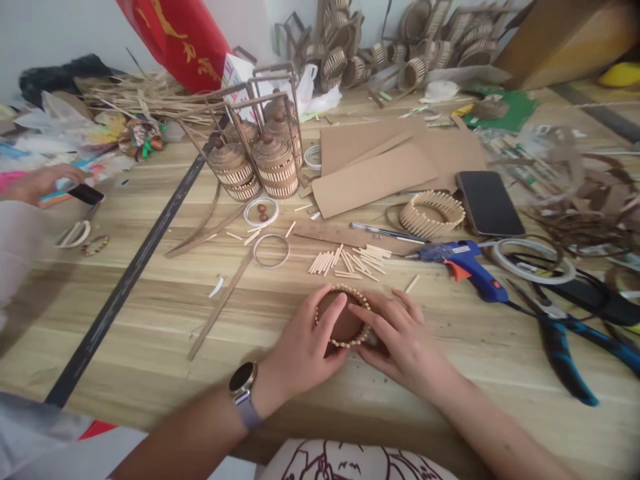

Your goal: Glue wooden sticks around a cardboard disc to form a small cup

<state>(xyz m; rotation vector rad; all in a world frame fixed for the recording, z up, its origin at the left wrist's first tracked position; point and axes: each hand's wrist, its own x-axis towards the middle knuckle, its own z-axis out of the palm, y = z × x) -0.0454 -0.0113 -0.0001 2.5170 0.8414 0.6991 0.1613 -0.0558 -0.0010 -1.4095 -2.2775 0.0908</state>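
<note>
A small round basket (345, 319) of short wooden sticks set upright around a brown base is between my hands near the table's front edge. My left hand (313, 333) curls around its left side, with one finger reaching over the rim. On the right side, my right hand (397, 333) grips the stick wall, its fingers bent over the edge. Just beyond lies a pile of loose wooden sticks (350, 260). A silvery ring (271, 251) rests on the table to the left of the pile. A second stick ring (433, 213) sits farther back.
A blue glue gun (463, 260), pliers (555, 333) and a phone (490, 203) lie to the right. Lidded lantern-like baskets (275, 163) stand behind, beside cardboard sheets (375, 177). At far left, another person's hand (47, 180) holds a dark object.
</note>
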